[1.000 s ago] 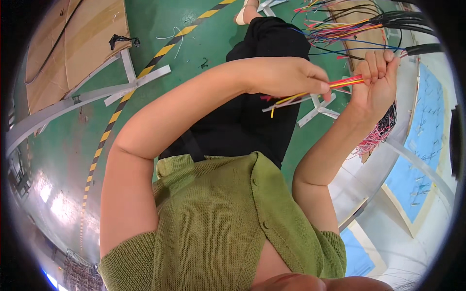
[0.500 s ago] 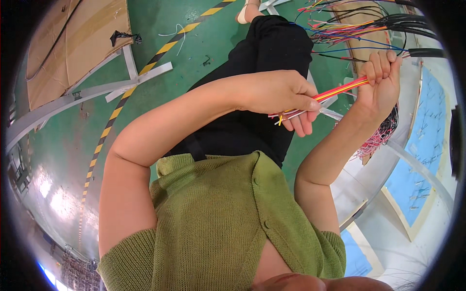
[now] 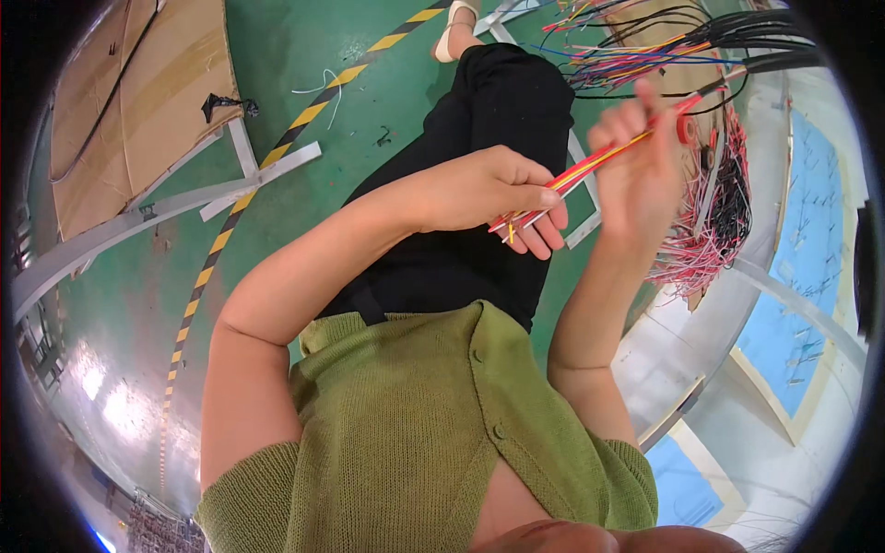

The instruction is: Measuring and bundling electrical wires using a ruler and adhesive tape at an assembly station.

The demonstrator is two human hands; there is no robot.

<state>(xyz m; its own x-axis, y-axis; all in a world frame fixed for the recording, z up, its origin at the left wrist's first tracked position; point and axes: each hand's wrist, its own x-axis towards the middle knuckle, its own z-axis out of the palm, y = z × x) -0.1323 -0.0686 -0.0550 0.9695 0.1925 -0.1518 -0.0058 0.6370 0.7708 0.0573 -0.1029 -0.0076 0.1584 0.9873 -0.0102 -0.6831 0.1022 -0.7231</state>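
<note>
My left hand (image 3: 521,198) is closed on the cut ends of a thin bundle of red, yellow and white wires (image 3: 590,166), thumb on top and fingers beneath. The bundle slants up to the right, past my right hand (image 3: 636,152), and runs into a black sleeve (image 3: 774,61). Motion smears the fingers of my right hand. They are at the wires, but whether they grip them does not show.
More sleeved cables with loose coloured wire ends (image 3: 636,64) lie at the upper right. Below them hangs a dense bunch of pink and black wires (image 3: 705,230). Cardboard (image 3: 147,101) covers a metal frame at left. Yellow-black tape (image 3: 304,115) crosses the green floor.
My right hand has slid down the wires toward my left, leaving the sleeve end. My left hand has shifted slightly left, still holding the wire ends.
</note>
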